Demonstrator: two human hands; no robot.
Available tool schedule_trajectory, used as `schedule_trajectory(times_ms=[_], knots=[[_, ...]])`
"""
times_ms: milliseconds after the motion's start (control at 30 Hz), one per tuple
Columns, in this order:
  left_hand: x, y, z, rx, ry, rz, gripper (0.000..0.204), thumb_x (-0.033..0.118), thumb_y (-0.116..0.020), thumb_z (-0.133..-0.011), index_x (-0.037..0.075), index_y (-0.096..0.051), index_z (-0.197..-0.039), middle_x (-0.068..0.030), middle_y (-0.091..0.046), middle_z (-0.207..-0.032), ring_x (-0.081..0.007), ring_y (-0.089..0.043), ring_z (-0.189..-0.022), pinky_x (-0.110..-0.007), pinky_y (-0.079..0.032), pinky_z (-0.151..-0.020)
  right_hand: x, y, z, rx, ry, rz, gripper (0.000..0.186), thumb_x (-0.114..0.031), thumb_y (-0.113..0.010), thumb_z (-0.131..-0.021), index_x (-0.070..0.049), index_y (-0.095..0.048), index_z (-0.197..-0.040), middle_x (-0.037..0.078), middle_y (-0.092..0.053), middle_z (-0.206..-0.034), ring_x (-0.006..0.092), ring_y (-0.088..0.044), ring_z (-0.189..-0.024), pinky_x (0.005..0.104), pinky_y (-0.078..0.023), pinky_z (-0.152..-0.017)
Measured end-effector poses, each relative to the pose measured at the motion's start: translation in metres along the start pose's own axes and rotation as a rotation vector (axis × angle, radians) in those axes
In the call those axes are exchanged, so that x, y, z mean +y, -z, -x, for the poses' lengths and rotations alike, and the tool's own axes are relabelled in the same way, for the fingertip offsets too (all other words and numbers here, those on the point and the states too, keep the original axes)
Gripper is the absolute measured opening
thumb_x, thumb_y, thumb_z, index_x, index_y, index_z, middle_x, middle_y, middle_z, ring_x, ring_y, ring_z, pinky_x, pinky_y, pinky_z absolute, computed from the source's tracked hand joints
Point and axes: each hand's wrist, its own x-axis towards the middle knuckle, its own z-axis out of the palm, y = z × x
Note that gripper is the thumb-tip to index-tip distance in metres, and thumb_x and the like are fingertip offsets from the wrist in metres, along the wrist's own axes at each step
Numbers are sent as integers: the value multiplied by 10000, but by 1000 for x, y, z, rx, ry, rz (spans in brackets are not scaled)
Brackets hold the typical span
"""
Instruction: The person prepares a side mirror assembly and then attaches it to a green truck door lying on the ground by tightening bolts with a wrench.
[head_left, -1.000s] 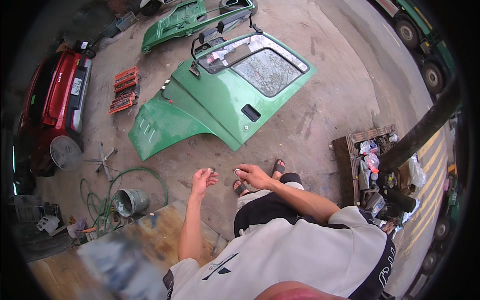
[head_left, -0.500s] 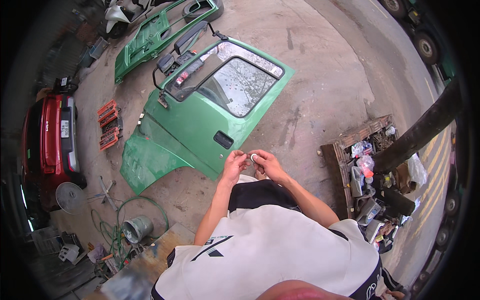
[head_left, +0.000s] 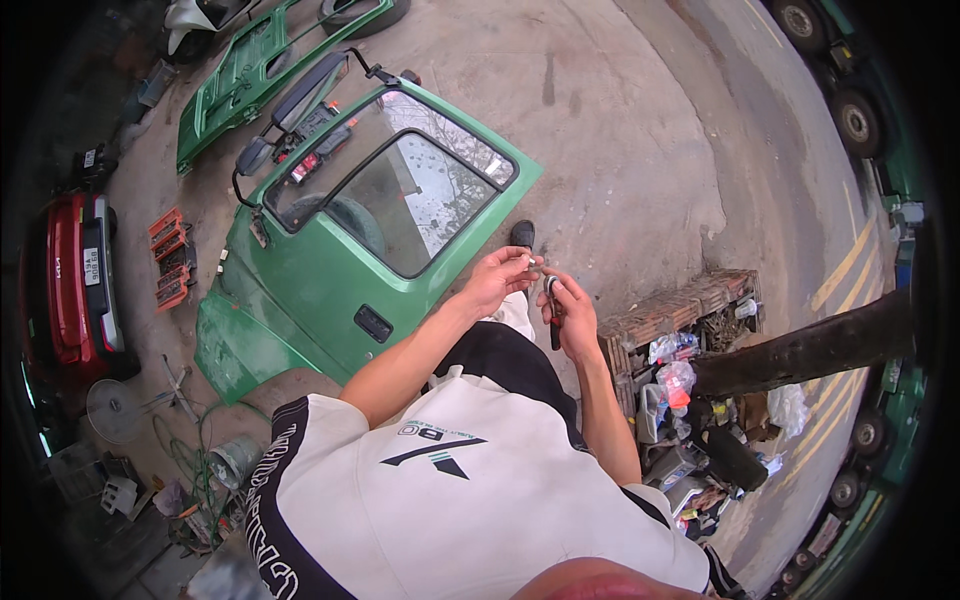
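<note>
Near the middle of the head view both my hands are raised close together in front of my body, fingertips almost meeting. My left hand (head_left: 492,283) is closed in a pinch on a small pale piece (head_left: 529,261), too small to name. Wrapped in the fingers of my right hand (head_left: 575,318) is a slim dark tool with a round silvery end (head_left: 551,286); its dark lower part points down past the palm. Left of my hands lies a green vehicle door (head_left: 335,275) with its window glass, black handle and mirrors.
Bricks (head_left: 690,305) edge a rubbish heap at right, beside a leaning dark post (head_left: 800,350). A green truck stands beyond the road. At left are an orange toolbox (head_left: 172,260), a red car (head_left: 75,285), a fan and a bucket (head_left: 233,460). Another green panel (head_left: 245,75) lies farther off.
My view has turned and the door sits farther left. My hands have moved up and slightly apart. The dark tool in my right hand now shows, where only a pale round part showed before.
</note>
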Motion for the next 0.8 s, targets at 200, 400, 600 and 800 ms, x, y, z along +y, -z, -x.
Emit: schedule_trajectory(times_ms=[200, 400, 600, 800], knots=[[66, -67, -155, -289, -127, 259, 199, 132, -673, -978, 64, -654, -1164, -45, -701, -1002, -151, -679, -886, -302, -553, -814, -101, 52, -113, 42, -56, -89, 340, -195, -496, -1043, -12, -599, -1310, 49, -623, -780, 90, -512, -583, 227, -402, -544], [169, -143, -247, -228, -319, 120, 210, 32, -692, -943, 29, -655, -1150, -74, -715, -1059, -155, -684, -906, -310, -562, -868, -224, 89, -236, -132, 69, -276, 351, -213, -497, -1045, -25, -568, -1334, 57, -600, -786, 94, -454, -584, 242, -374, -556], [242, -177, -337, -129, -397, 68, 67, 56, -676, -958, 49, -630, -1006, -108, -717, -1029, -155, -673, -895, -304, -553, -834, -306, 116, -358, -339, 16, -309, 352, -233, -474, -1051, -35, -568, -1327, 57, -585, -779, 101, -446, -584, 254, -371, -558], [256, -236, -422, 96, -404, 291, 177, 44, -666, -958, 71, -619, -1127, -60, -683, -997, -127, -618, -867, -266, -495, -819, -400, 149, -443, -473, -125, -140, 356, -214, -481, -1043, -31, -565, -1337, 60, -595, -780, 95, -464, -590, 242, -361, -546]])
